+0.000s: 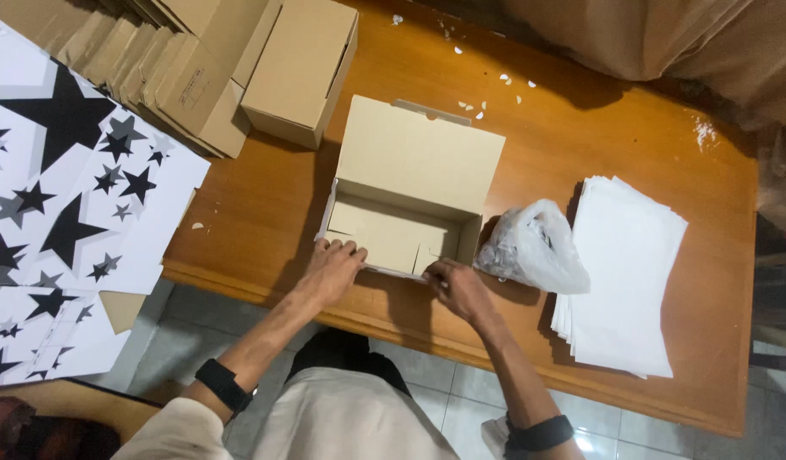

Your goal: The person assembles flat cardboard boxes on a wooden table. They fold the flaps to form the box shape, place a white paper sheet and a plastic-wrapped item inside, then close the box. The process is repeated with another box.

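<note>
Your left hand [335, 266] lies flat, fingers pressed down on the near wall of the open cardboard box [405, 198]; your right hand [457, 287] pinches that wall's inner flap. The box sits mid-tabletop [265, 204], lid up, walls standing. It looks nearly formed, empty inside. Folded boxes [303, 68], a plastic bag [533, 247] and a paper stack [623, 273] wait nearby.

Open box [407, 200] mid-tabletop [631, 145]; plastic bag [533, 247] just right, paper stack [627, 273] beyond it. Closed box [303, 68] behind-left, flattened cartons [146, 60] farther left, printed sheets [60, 187] leftmost.
</note>
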